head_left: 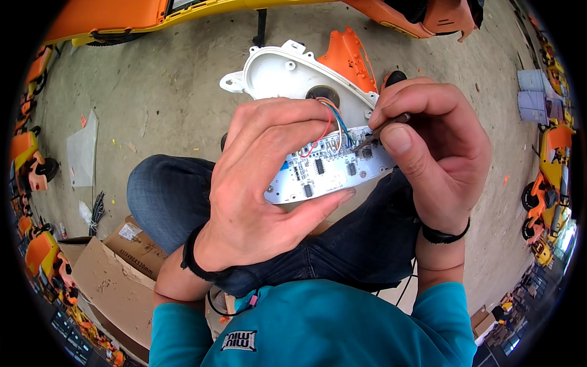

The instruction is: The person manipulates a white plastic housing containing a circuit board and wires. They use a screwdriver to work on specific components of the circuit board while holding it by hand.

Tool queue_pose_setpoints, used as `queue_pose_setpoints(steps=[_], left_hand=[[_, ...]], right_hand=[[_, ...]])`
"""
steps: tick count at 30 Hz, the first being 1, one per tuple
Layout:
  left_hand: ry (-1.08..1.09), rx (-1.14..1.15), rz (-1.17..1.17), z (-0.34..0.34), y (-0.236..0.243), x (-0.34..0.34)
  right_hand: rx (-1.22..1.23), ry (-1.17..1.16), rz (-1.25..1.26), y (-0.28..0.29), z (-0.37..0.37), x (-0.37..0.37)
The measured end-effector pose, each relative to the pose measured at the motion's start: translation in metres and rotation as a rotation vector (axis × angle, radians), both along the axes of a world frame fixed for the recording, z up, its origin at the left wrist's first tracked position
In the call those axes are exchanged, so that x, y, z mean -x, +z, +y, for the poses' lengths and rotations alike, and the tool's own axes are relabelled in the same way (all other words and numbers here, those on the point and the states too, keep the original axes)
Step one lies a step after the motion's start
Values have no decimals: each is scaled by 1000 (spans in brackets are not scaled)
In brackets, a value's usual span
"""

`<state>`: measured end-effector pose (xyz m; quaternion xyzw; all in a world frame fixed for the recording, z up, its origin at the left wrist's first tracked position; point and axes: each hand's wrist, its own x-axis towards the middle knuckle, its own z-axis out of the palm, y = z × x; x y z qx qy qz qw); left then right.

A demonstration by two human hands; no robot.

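Note:
My left hand (254, 177) grips a white circuit board (336, 174) by its left end, thumb along the lower edge and fingers over the top. Small black chips and solder points cover its face. Red, white, green and blue wires (340, 117) run from the board up to a dark round opening in a white plastic housing (278, 64), which lies behind it. Pinched between thumb and index finger of my right hand (443, 147) is a thin dark pointed tool (391, 125). Its tip is at the board near the wire ends; whether it touches, I cannot tell.
An orange plastic cover (348, 58) lies beyond the housing. Opened cardboard boxes (116, 269) stand at my left. A yellow and orange vehicle body (202, 17) crosses the far side. More orange and yellow vehicles (553, 165) line both sides. A clear sheet (81, 153) lies on the concrete floor.

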<state>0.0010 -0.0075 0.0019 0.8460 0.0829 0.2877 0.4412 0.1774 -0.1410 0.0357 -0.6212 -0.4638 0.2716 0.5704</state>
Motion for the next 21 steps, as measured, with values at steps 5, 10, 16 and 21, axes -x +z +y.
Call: queue_pose_setpoints(steps=[5,10,16,21], left_hand=[[0,-5,-4,0,-1,0],[0,-4,0,1,0,1],[-1,-13,6,0,1,0],[0,-16,7,0,1,0]], right_hand=[[11,-9,-6,0,0,1],[11,-20,17,0,0,2],[14,5,16,0,-1,0],[24,1,5,1,-1,1]])
